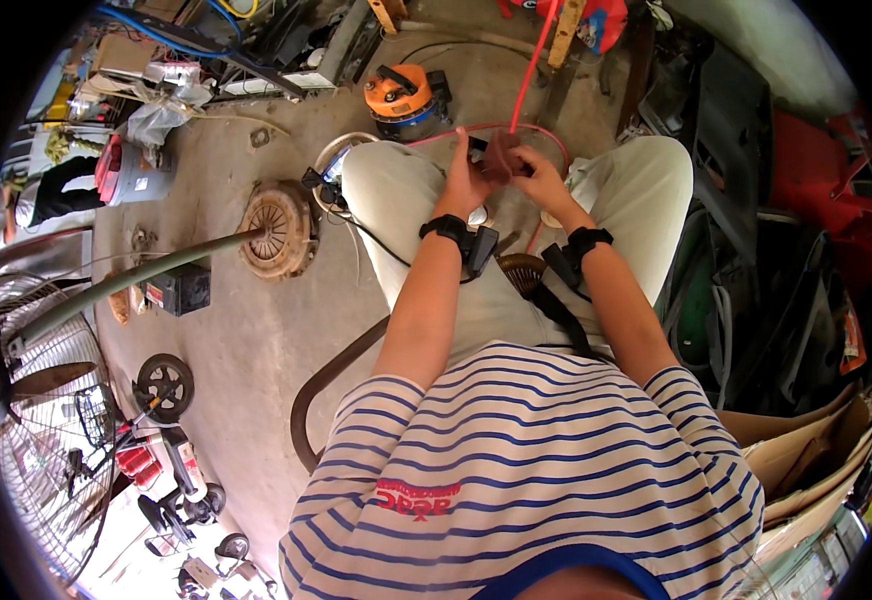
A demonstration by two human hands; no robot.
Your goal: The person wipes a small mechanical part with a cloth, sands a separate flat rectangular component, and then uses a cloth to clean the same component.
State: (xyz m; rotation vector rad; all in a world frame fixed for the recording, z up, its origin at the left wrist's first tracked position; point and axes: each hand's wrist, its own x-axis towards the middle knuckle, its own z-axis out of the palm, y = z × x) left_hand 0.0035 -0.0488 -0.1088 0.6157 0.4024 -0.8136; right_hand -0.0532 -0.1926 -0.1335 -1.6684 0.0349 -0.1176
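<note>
Between my knees, my left hand [468, 185] and my right hand [544, 188] meet around a dark reddish-brown piece [500, 158]. It looks like folded sandpaper or cloth, though its kind is not certain. The left thumb points up beside it, while the other left fingers are partly hidden. The right fingers pinch its right side. A dark object shows just behind the left fingers, too covered to name. From above, a taut red cord or hose [528, 80] runs down to the hands. Each wrist wears a black strap with a small black box.
An orange and blue machine [399, 98] stands on the floor ahead. To the left are a fan's round base [274, 232], its green pole [136, 283], a black battery-like box [178, 290] and another person [61, 195]. Dark panels [721, 130] and cardboard [806, 460] crowd the right.
</note>
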